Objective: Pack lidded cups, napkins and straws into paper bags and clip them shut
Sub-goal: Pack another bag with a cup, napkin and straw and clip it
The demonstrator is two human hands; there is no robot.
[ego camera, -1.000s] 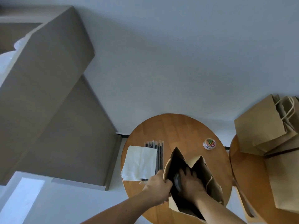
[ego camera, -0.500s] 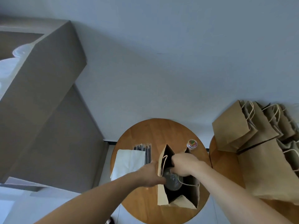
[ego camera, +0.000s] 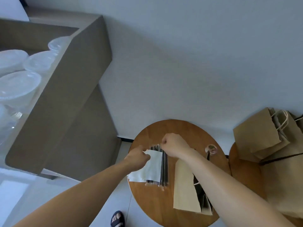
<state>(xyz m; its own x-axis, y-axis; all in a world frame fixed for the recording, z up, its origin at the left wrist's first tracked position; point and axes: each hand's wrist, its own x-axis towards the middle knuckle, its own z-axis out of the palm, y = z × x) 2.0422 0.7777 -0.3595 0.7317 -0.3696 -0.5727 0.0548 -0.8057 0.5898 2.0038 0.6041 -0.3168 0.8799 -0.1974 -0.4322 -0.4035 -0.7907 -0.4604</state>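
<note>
A brown paper bag [ego camera: 185,189] stands open on the round wooden table [ego camera: 157,208], partly behind my right forearm. To its left lies a stack of white napkins [ego camera: 150,169] over a row of dark wrapped straws [ego camera: 164,171]. My left hand [ego camera: 136,158] pinches the top corner of a napkin. My right hand [ego camera: 173,147] is curled at the far end of the straws, pinching one there. The bag's inside is hidden from here.
A small tub of coloured clips [ego camera: 211,149] sits at the table's far right. More paper bags [ego camera: 268,141] are piled on a second table at right. Clear lidded cups [ego camera: 19,84] fill a large cardboard box [ego camera: 65,95] at left. A sandalled foot [ego camera: 117,218] shows below.
Both hands have left the bag and moved left: the left to the napkins, the right to the far end of the straws. The camera has tilted, bringing the cups into view.
</note>
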